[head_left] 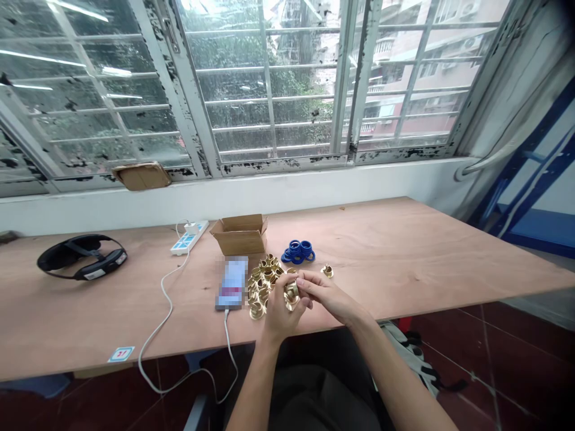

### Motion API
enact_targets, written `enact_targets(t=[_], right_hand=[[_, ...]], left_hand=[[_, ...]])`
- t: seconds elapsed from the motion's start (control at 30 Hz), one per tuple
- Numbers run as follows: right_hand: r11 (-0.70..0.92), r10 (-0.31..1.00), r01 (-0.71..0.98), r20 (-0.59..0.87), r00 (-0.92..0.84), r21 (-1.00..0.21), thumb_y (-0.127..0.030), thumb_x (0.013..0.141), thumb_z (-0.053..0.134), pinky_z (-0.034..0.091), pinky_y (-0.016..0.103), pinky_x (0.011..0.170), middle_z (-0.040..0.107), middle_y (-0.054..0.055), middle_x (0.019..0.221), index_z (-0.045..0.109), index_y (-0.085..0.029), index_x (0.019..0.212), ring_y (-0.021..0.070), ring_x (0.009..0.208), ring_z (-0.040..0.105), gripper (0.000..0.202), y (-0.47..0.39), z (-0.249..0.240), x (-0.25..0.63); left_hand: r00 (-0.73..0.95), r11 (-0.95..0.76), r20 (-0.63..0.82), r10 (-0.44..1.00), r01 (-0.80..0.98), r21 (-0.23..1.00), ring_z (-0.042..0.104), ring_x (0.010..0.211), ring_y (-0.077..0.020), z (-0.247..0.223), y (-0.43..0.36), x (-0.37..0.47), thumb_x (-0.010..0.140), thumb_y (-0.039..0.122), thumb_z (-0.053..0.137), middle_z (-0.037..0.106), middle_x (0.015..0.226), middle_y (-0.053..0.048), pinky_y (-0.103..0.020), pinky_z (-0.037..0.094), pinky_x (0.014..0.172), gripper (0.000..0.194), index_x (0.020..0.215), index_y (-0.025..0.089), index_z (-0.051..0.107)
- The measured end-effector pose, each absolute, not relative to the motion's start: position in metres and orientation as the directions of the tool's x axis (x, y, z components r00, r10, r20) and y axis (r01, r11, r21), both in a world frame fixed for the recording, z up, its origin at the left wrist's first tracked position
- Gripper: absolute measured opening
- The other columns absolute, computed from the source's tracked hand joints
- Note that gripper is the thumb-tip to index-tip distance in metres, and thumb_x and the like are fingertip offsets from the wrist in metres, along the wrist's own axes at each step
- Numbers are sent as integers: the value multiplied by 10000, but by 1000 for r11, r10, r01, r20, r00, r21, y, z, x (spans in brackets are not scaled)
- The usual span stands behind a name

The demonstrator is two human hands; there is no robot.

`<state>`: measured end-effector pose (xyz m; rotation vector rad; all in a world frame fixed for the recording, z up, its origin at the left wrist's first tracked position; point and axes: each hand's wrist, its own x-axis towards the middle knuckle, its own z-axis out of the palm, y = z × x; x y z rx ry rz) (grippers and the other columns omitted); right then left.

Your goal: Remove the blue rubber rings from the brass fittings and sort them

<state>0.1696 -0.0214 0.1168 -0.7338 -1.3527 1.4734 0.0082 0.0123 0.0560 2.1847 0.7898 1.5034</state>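
Close to the table's front edge, a shiny brass flanged fitting is held between my two hands. My left hand curls its thumb and fingers around the fitting from the left. From the right, my right hand has its fingers closed against the same piece and partly covers it. A pile of similar brass fittings lies just left of and behind my hands. One separate brass fitting sits on the table to the right. Beyond my fingers is a small heap of blue rings.
An open cardboard box stands behind the pile. Left of the pile, a phone is plugged into a white cable that runs from a power strip. A black headset lies on the wooden table at left.
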Motion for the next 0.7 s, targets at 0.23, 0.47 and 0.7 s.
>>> enact_targets(t=[0.23,0.47,0.7], right_hand=[[41,897,-251,147,-418,-967,-586,916,680,340,254,591,466,-36,735,562,-196,831,109,611,388,416,-21,116,178],[37,854,-183,127,-504,-982,-557,937,668,359,256,628,529,-11,791,605,-185,870,120,666,424,382,-19,111,197],[91,835,-200,185,-518,-975,-518,945,674,390,274,672,523,-8,790,595,-186,826,130,689,447,361,-16,105,200]], left_hand=[[295,-821,768,569,260,508,708,977,-220,56,13,9,994,393,605,694,1180,-102,-341,555,846,387,1330,238,489],[366,-851,771,521,300,432,724,877,-209,55,12,11,972,492,622,716,1097,-85,-321,568,770,414,1282,244,505],[359,-847,772,524,311,431,672,720,-156,58,11,12,995,435,602,710,1094,-78,-278,537,669,341,1263,243,515]])
